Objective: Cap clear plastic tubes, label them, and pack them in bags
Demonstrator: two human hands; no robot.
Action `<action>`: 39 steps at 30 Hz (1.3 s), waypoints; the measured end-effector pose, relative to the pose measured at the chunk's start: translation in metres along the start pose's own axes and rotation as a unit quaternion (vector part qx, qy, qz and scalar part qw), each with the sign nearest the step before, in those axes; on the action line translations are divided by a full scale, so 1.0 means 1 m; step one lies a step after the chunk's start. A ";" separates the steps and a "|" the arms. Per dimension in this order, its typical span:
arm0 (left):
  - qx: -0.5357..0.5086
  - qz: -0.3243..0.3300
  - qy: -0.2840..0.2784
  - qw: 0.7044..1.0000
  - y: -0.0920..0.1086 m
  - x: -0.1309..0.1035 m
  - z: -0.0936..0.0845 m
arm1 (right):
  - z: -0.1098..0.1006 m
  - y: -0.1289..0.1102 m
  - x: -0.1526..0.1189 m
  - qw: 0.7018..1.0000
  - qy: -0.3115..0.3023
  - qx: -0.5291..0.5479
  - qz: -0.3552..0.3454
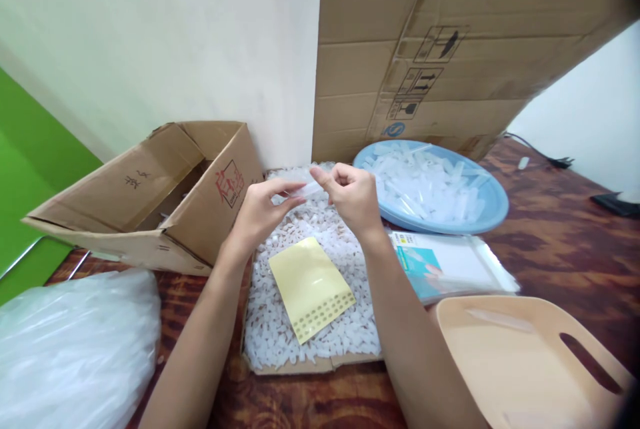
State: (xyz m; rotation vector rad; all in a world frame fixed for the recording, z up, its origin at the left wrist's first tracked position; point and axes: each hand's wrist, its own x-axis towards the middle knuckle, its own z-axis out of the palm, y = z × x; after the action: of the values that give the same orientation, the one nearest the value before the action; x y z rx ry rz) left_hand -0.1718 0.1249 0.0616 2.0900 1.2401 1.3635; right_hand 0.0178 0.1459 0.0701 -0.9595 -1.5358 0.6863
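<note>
As hands (263,210) (353,201) pinch a strip (313,189), carton (203,212) and basin (500,205) edges flank them.

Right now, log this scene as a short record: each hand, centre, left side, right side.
Left hand: fingers pinch a small translucent plastic piece
Right hand: fingers at the piece's other end
Centre: yellow rectangular sheet lying on many small white plastic pieces
Left side: open brown cardboard box
Right side: round blue plastic basin; beige tray with handle slot

The person's left hand (261,213) and right hand (354,202) are bare, with slim fingers (284,186) and narrow wrists (371,237). The left forearm (203,335) and right forearm (403,325), also uncovered, broaden smoothly toward the lower edge of the view.
</note>
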 end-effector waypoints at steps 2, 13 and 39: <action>0.016 0.009 -0.001 1.000 0.001 0.000 0.000 | 0.001 0.000 0.001 1.000 0.000 0.015 -0.009; -0.093 -0.062 -0.007 0.994 0.025 -0.004 0.003 | -0.001 -0.011 -0.001 0.945 -0.142 0.294 -0.011; -0.012 -0.112 -0.002 0.994 0.029 -0.003 0.010 | 0.013 -0.007 -0.001 0.953 -0.054 0.297 0.034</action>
State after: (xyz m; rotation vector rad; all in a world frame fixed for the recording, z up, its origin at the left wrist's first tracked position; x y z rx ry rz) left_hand -0.1500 0.1076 0.0747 1.8713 1.4022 1.2656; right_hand 0.0036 0.1426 0.0734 -0.5227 -1.2731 1.1824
